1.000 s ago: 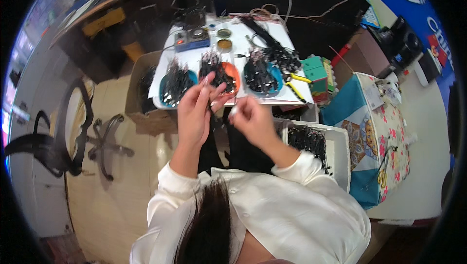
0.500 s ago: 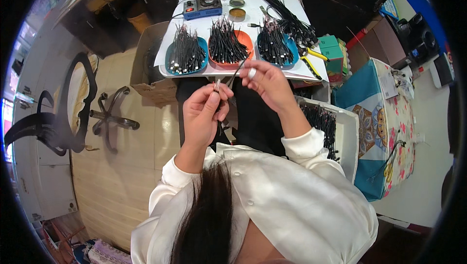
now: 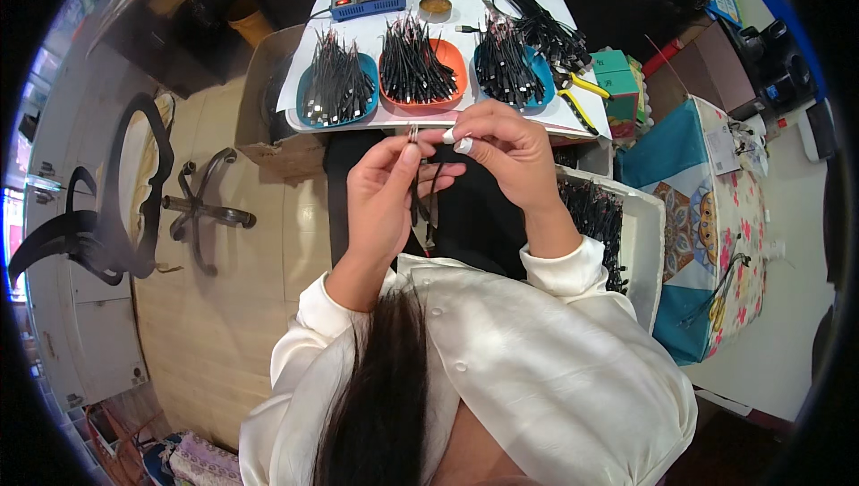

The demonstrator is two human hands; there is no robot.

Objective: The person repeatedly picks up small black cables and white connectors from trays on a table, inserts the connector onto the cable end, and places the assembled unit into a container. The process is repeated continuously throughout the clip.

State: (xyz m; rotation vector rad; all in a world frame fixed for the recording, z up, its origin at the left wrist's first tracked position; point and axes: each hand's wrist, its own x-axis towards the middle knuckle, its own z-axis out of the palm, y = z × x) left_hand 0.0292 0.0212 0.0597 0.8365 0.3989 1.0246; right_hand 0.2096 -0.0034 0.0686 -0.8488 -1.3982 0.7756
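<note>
Black cables (image 3: 417, 202) hang between the hands (image 3: 380, 189) (image 3: 512, 153), pinched in the left.

Two hands gripping: left hand (image 3: 380, 189), right hand (image 3: 514, 153). Just beyond grip, three trays: two blue (left tray (image 3: 369, 70), right tray (image 3: 540, 65)), one orange tray (image 3: 456, 61). Black cables (image 3: 335, 83) in them: uncountable. Farther out: two round tins (image 3: 436, 8). Right of grip: one yellow-handled pliers (image 3: 591, 86), one white foam box (image 3: 644, 226). Left: one cardboard box (image 3: 255, 137).

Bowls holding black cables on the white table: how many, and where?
3, in a row: left blue bowl, middle orange bowl, right blue bowl; none appears hidden.
</note>
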